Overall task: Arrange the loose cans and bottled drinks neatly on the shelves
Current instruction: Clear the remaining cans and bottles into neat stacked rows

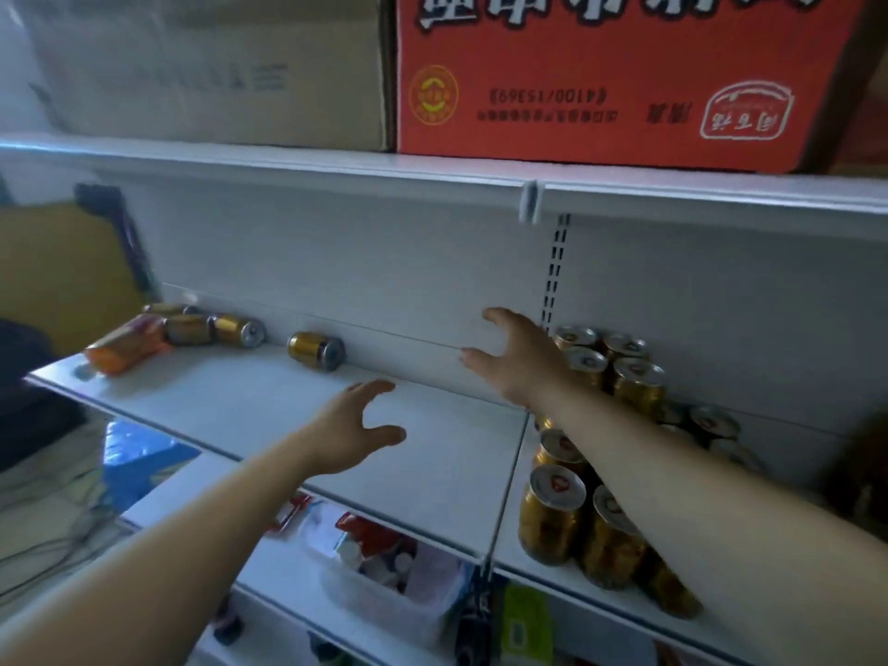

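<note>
The left hand (343, 432) and right hand (516, 365) are open and empty, both to the right of the tipped can (316, 350) on the shelf (240, 391). A clumsy poke could send that round can rolling off the edge.

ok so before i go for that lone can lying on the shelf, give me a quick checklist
1. Left hand free: ok, open, holding nothing.
2. Right hand free: ok, open, holding nothing.
3. Lone can path clear: ok, on its side, nothing in front.
4. Upright cans stable: ok, standing together on the right section.
5. Room on the shelf to stand it: ok.
6. Far-left cans and orange bottle tidied: not ok, lying on their sides.
</note>
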`<action>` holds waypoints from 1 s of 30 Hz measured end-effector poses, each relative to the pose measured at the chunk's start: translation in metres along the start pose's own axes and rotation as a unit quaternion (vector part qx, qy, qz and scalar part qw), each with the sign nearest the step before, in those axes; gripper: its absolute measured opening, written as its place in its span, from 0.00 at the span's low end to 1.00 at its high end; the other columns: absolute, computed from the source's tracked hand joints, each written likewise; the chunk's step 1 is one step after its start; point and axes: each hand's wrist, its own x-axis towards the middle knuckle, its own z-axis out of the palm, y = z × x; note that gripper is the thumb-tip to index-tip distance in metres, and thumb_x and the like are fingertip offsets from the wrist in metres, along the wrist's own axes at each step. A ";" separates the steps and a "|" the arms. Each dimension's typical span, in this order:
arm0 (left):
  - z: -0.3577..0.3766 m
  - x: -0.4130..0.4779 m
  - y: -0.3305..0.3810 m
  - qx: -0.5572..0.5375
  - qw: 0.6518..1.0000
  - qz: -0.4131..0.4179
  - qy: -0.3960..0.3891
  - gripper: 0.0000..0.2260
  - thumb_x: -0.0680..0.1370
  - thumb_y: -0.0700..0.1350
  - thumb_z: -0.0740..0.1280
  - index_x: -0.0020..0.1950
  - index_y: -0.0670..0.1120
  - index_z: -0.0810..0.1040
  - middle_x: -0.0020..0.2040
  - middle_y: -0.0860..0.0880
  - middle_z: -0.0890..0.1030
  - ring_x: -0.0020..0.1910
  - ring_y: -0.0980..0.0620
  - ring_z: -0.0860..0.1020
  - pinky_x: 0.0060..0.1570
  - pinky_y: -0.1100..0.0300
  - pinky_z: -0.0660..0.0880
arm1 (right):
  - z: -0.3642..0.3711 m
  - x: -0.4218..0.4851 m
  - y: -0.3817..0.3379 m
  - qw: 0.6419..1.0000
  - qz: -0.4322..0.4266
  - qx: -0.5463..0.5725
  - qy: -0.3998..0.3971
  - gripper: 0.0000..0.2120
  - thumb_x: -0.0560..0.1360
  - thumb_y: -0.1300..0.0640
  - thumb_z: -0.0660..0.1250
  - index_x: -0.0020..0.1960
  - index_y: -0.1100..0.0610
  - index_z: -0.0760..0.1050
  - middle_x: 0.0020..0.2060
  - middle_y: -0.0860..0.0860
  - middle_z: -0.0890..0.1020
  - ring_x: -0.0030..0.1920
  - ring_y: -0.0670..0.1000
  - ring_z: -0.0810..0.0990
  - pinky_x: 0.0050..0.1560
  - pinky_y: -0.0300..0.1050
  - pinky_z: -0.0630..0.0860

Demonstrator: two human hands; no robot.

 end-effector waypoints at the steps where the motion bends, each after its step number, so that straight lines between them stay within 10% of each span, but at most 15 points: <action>1: -0.012 -0.009 -0.016 0.003 1.000 -0.008 0.000 0.30 0.75 0.53 0.70 0.74 0.52 0.62 0.73 0.48 0.64 0.70 0.50 0.65 0.67 0.57 0.63 | 0.016 0.003 -0.017 1.000 -0.001 0.008 -0.014 0.33 0.75 0.42 0.67 0.75 0.52 0.62 0.73 0.51 0.66 0.72 0.53 0.65 0.66 0.44 0.63; 15: -0.155 -0.085 -0.214 0.070 0.992 -0.108 -0.014 0.30 0.74 0.57 0.68 0.74 0.56 0.61 0.74 0.52 0.63 0.71 0.51 0.65 0.68 0.56 0.61 | 0.205 0.043 -0.197 0.993 0.011 0.055 -0.101 0.34 0.73 0.41 0.69 0.74 0.51 0.64 0.71 0.52 0.70 0.70 0.53 0.69 0.66 0.43 0.66; 30: -0.238 0.030 -0.355 0.083 0.975 -0.205 0.015 0.30 0.74 0.56 0.69 0.74 0.54 0.62 0.73 0.48 0.66 0.66 0.49 0.70 0.63 0.58 0.66 | 0.339 0.213 -0.244 0.988 -0.010 0.047 -0.150 0.32 0.74 0.41 0.67 0.74 0.53 0.64 0.71 0.54 0.71 0.69 0.55 0.70 0.64 0.46 0.69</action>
